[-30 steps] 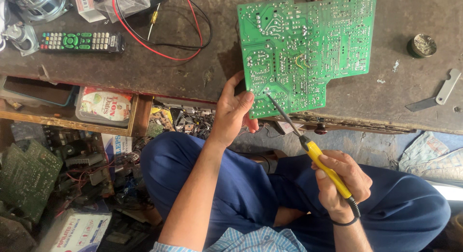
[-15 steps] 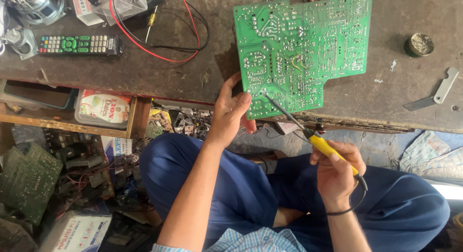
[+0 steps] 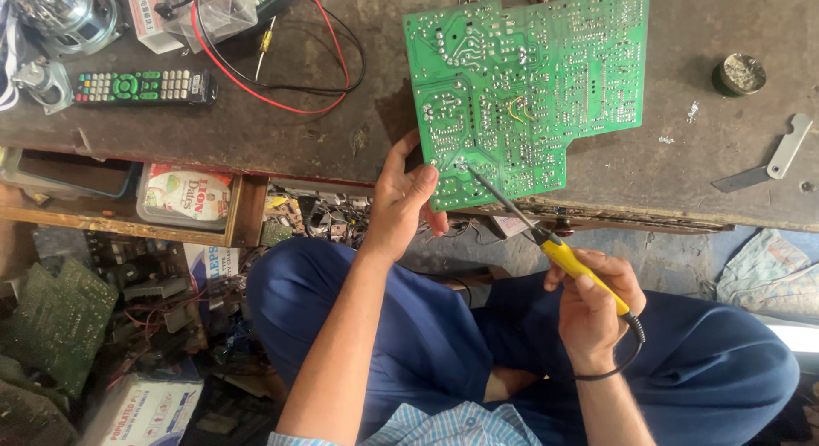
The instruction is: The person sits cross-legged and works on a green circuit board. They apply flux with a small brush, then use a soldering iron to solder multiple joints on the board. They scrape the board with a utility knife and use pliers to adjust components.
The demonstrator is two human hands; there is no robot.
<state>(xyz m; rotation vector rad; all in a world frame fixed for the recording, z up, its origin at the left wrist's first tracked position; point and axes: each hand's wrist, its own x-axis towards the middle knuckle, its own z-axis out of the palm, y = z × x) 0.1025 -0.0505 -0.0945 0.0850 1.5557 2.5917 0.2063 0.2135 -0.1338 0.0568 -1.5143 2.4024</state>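
Circuit board (image 3: 529,88), solder side up at upper centre on the surface (image 3: 281,130), gripped at its lower corner by left hand (image 3: 401,203); right hand (image 3: 593,305) clamps a soldering iron (image 3: 546,237), tip on a joint, soldering apparently under way.

Single view only, head-worn camera; looks steeply down over wearer's forearms and lap; faces forward toward workbench (image 3: 256,130) edge, bench top filling upper frame, floor clutter lower left; close range, left hand (image 3: 401,199) and right hand (image 3: 593,305) at arm's length, mid-frame; green circuit board (image 3: 529,88) near top centre; no second view, no overlap to report.
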